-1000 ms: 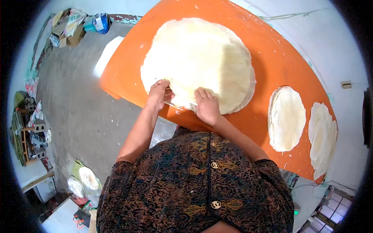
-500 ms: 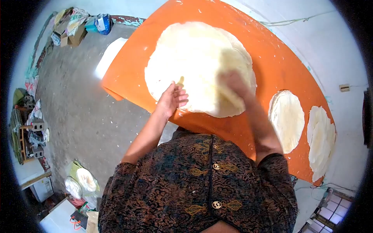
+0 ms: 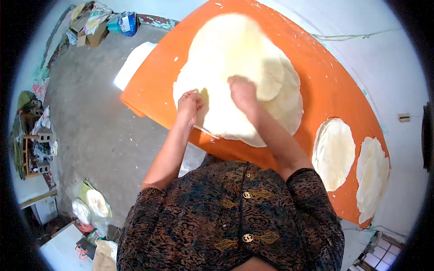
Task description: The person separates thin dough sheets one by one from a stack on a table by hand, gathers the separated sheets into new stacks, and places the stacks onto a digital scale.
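A wide stack of thin, pale round sheets (image 3: pixel 280 113) lies on the orange cloth (image 3: pixel 334 86). The top sheet (image 3: pixel 230 40) is shifted toward the far side, its rounded edge sticking out past the stack. My left hand (image 3: pixel 190 106) is over the stack's near left part, fingers curled together at a sheet's edge. Close to the middle, my right hand (image 3: pixel 243 92) is closed on the top sheet, slightly blurred. Two smaller piles of pale sheets, one oval (image 3: pixel 334 153) and one further right (image 3: pixel 372 178), rest on the cloth.
Grey floor (image 3: pixel 104 117) lies left of the table. A cardboard box and bags (image 3: pixel 95 36) sit at the far left wall. Lower left are more pale rounds (image 3: pixel 98 203) and a white surface (image 3: pixel 63 248). A shelf with blocks (image 3: pixel 34 149) stands at the left.
The top sheet now reaches further beyond the stack's far edge. My right hand has moved left from the stack's right part. My left hand's fingers, spread half a second ago, have curled closed.
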`<control>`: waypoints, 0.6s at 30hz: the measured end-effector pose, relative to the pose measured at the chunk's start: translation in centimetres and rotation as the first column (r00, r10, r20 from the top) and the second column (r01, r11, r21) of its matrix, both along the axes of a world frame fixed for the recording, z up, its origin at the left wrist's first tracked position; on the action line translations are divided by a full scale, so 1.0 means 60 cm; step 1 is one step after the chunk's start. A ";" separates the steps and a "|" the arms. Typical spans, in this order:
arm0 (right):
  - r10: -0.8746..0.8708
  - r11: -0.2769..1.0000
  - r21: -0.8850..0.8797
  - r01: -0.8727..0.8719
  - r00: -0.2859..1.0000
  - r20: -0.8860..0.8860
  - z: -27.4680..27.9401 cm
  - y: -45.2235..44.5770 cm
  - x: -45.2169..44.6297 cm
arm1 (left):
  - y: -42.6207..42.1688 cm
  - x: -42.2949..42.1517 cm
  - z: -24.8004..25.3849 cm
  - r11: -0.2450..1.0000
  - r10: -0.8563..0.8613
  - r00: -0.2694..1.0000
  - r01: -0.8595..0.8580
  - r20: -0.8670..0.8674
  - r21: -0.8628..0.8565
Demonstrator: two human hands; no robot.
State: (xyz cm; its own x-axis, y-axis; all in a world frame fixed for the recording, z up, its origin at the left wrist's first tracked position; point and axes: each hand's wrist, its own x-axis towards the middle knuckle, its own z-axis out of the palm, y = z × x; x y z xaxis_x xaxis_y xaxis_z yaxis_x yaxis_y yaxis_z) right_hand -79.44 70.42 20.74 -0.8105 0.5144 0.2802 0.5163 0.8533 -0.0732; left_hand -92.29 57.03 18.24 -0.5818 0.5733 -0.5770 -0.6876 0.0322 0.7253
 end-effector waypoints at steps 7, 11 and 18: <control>-0.016 0.969 -0.246 0.016 1.000 0.003 -0.048 -0.004 0.005 | 0.045 -0.027 -0.014 0.982 -0.034 0.993 0.012 -0.116 -0.188; -0.059 0.897 -0.437 0.057 0.998 0.009 -0.017 0.009 0.010 | 0.062 -0.053 -0.029 0.961 -0.110 0.973 0.052 -0.204 -0.271; 0.030 0.918 -0.396 0.015 0.994 0.107 -0.006 0.009 0.017 | 0.079 -0.059 -0.019 0.956 -0.254 0.958 0.229 -0.130 -0.186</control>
